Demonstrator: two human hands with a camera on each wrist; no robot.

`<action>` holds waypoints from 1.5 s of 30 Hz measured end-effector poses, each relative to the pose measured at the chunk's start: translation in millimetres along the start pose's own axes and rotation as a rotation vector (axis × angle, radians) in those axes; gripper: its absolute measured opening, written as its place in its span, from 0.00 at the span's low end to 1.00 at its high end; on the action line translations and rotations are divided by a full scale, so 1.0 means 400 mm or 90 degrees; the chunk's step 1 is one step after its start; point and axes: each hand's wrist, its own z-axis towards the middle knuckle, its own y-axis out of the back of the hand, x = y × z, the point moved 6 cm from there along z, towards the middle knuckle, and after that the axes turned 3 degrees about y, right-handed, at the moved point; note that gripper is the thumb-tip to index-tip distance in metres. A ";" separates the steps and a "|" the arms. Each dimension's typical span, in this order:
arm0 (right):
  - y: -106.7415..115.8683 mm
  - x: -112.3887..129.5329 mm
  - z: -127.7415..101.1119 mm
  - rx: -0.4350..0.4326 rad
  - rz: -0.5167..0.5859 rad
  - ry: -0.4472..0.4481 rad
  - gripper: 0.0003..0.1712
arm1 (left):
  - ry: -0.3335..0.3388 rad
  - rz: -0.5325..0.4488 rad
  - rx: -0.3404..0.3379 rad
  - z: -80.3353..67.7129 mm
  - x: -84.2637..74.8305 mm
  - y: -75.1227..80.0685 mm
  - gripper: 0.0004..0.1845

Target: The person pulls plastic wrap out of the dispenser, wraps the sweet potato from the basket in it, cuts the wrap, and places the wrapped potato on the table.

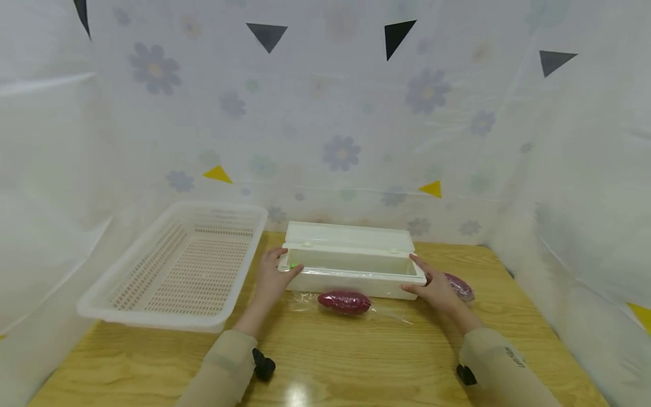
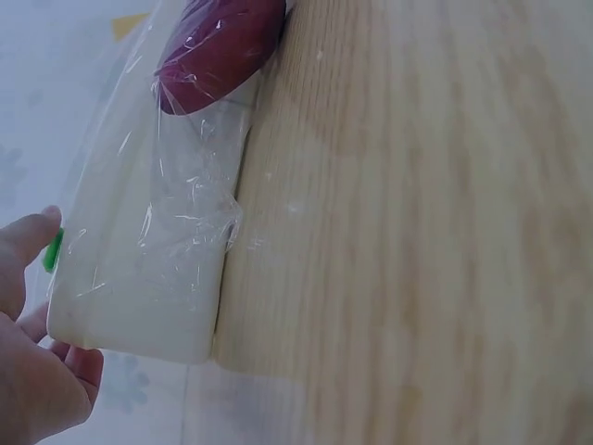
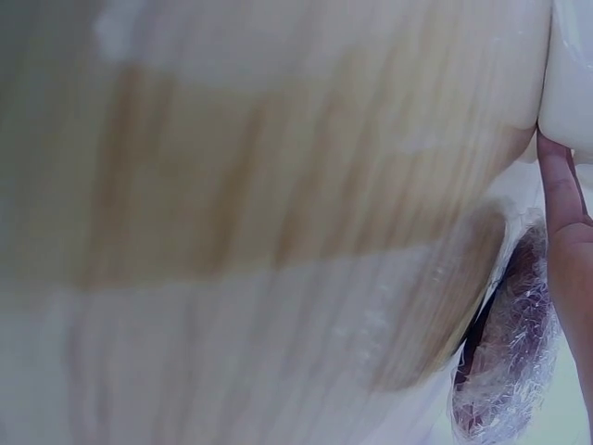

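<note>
A long white cling film box [image 1: 351, 282] stands on the table with its lid [image 1: 351, 236] swung back. My left hand [image 1: 273, 277] holds its left end, thumb over the front rim near a small green piece [image 2: 53, 250], fingers round the end wall. At the opposite end my right hand [image 1: 434, 288] grips the corner, a finger [image 3: 562, 190] low against the box. Against the front wall lies a purple sweet potato [image 1: 344, 302] in clear film [image 2: 193, 199], whose loose ends spread to both sides. Beyond my right hand is a second film-wrapped sweet potato [image 1: 459, 287], partly hidden.
A large white slotted basket [image 1: 231, 282] sits at the left of the wooden table [image 1: 356, 362], its side close to my left forearm. Flower-patterned plastic sheeting [image 1: 305, 113] hangs behind and at both sides.
</note>
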 end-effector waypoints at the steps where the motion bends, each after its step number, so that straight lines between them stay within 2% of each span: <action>1: -0.001 -0.001 0.000 0.000 0.006 0.001 0.51 | 0.002 0.001 -0.003 0.000 0.000 0.001 0.33; 8: -0.007 0.003 -0.003 0.002 0.025 -0.013 0.51 | 0.009 -0.002 -0.005 -0.002 0.006 0.004 0.29; 15: -0.002 0.068 -0.023 0.010 0.074 -0.021 0.51 | -0.032 0.013 -0.025 -0.007 -0.007 0.007 0.21; 19: -0.004 0.073 -0.022 0.014 0.055 -0.017 0.51 | -0.048 0.035 -0.036 -0.012 -0.015 0.016 0.16; 25: -0.005 0.025 -0.002 0.022 -0.055 -0.014 0.52 | -0.048 0.088 -0.012 -0.015 -0.026 0.020 0.12; 28: -0.002 0.018 0.001 0.032 -0.086 -0.017 0.53 | -0.093 0.157 -0.001 -0.019 -0.039 0.016 0.15; 33: 0.004 0.020 -0.005 0.052 -0.137 -0.011 0.52 | -0.226 0.284 0.002 -0.038 -0.081 0.005 0.23; 37: 0.009 0.034 -0.007 0.058 -0.135 0.001 0.52 | -0.295 0.333 0.026 -0.050 -0.113 -0.006 0.24; 41: 0.013 0.059 -0.008 0.027 -0.145 0.035 0.51 | -0.341 0.378 0.078 -0.052 -0.127 -0.027 0.25; 45: 0.016 0.086 -0.027 -0.020 -0.174 0.059 0.45 | -0.384 0.364 0.137 -0.061 -0.142 -0.051 0.25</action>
